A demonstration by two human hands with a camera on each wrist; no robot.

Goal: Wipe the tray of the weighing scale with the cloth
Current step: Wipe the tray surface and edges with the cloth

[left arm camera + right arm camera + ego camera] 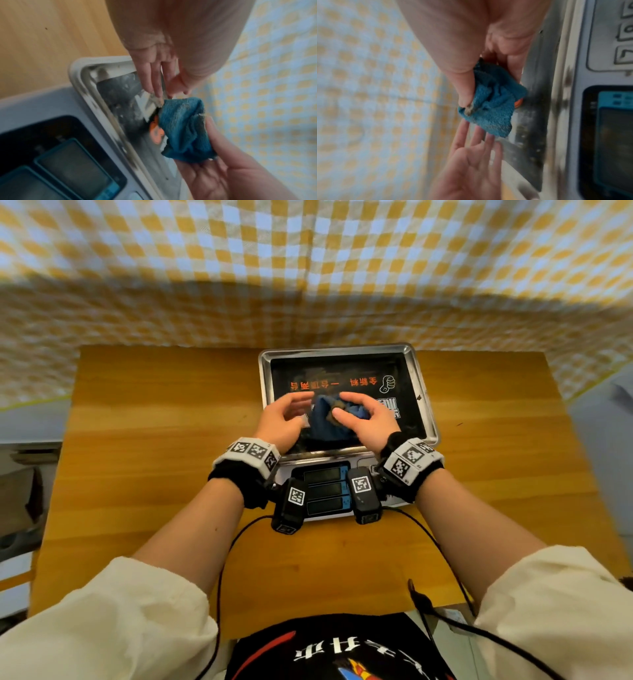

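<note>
item: blue terry cloth (337, 419), bunched, a soiled corner showing at the top; pinched between thumb and fingers of the right hand (368, 419), held above the tray's near half, between the two hands.
item: left hand (286, 417), fingers relaxed and spread, holding nothing, palm turned toward the cloth, just beside it; contact with it cannot be told.
item: stainless tray (426, 405) of the weighing scale (284, 474), under both hands; dark reflective floor with orange printed characters beyond the fingertips; grimy smears along the near rim in the wrist views.
item: scale display panel (323, 487), three stacked screens, below the wrists.
item: wooden table (144, 440), bearing the scale, spreading out on either side of both hands.
item: yellow-and-white checked cloth backdrop (308, 268), beyond the tray.
</note>
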